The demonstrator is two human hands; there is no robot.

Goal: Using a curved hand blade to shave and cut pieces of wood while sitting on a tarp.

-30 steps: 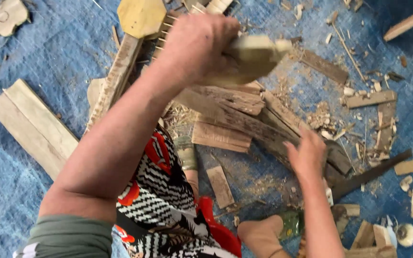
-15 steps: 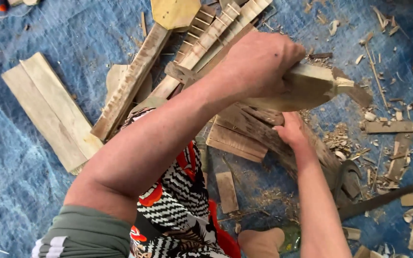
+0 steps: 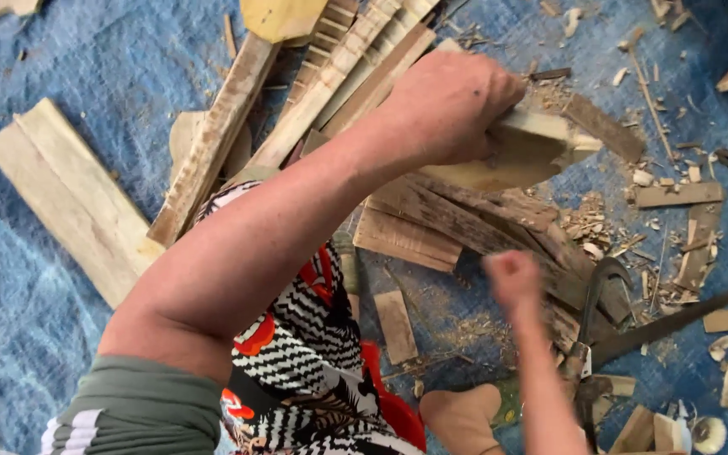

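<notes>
While 1 person's left hand (image 3: 452,105) grips 1 pale wooden block (image 3: 516,152) above a pile of planks (image 3: 465,219), the blurred right hand (image 3: 511,278) is fisted, its hold unclear. 1 curved dark blade (image 3: 596,295) lies beside it on the blue tarp (image 3: 61,76).

Single view only, head-mounted. The camera looked steeply down over the person's own arms and lap onto a blue tarp (image 3: 52,67) strewn with wood scraps (image 3: 431,219). It sat close: the left forearm filled the frame's centre. No second view existed to share any ground.
</notes>
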